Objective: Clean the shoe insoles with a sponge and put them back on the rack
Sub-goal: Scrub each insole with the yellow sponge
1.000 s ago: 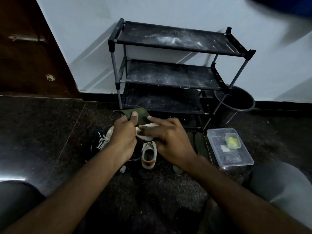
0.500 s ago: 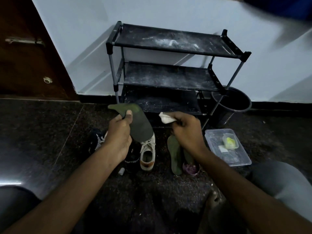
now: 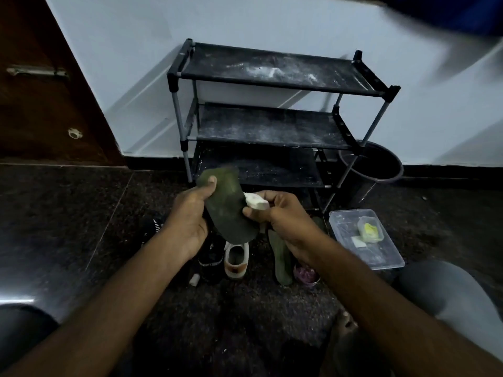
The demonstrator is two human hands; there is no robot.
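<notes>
Insole [image 3: 227, 210] gripped in left hand [image 3: 187, 221] over the floor before the rack [image 3: 272, 126], long axis 11 to 5 o'clock, sponge [image 3: 255, 201] pinched by fingers [image 3: 273, 197] of right hand [image 3: 285, 219] touching its 3 o'clock edge.

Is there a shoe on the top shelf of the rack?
No, the top shelf holds only whitish dust, and the white shoe sits down on the floor.

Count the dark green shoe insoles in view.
2: one dark green insole held in the left hand, a second insole lying on the floor below the right hand. Another may hide behind it.
</notes>
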